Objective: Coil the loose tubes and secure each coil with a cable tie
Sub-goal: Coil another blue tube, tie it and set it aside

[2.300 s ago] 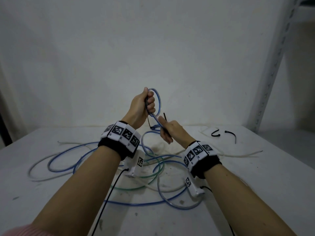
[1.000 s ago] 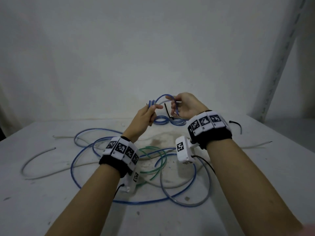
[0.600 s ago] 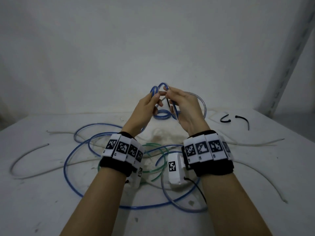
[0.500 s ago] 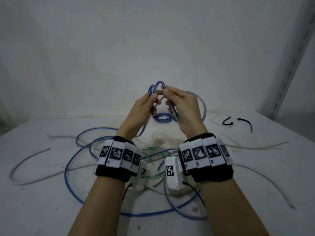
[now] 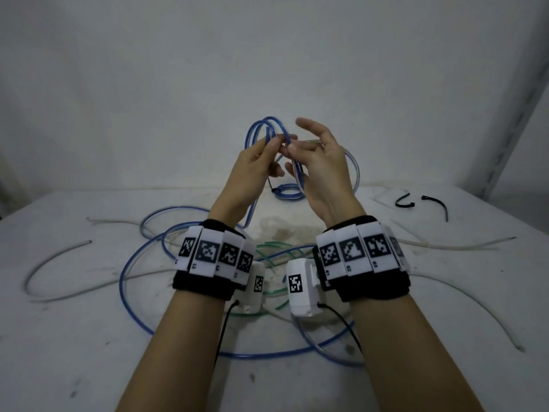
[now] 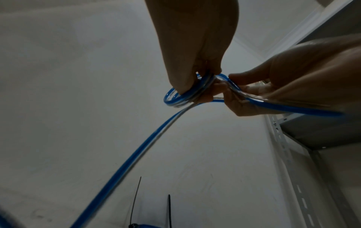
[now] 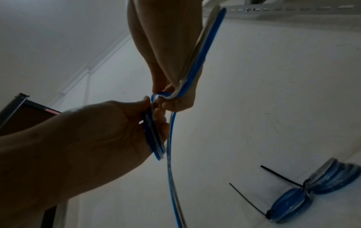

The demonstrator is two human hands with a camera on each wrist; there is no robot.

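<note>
- Since half a second ago: right hand spread wider, index finger lifted off and pointing up-left, wide loop of blue tube swung out to its right.
- Left hand raised above the middle of the table, thumb and fingertips pinching two small upright turns of the tube, loops standing on edge with tops toward the wall.
- Seen from the left wrist: small coil clamped under the thumb, loose run of tube dropping down-left toward the table.
- Right hand partly open; thumb and lower fingers gripping the same tube just beside the left fingertips, tube passing along the palm.
- Finished blue coil flat near the table's far edge, behind the hands, bound with black ties whose tails stick up.
- Two spare cable ties curled near the far right corner.
- Slack blue tube sprawled in wide loops across the table's middle, long axis left to right; green tube and clear tubes mixed in.
</note>
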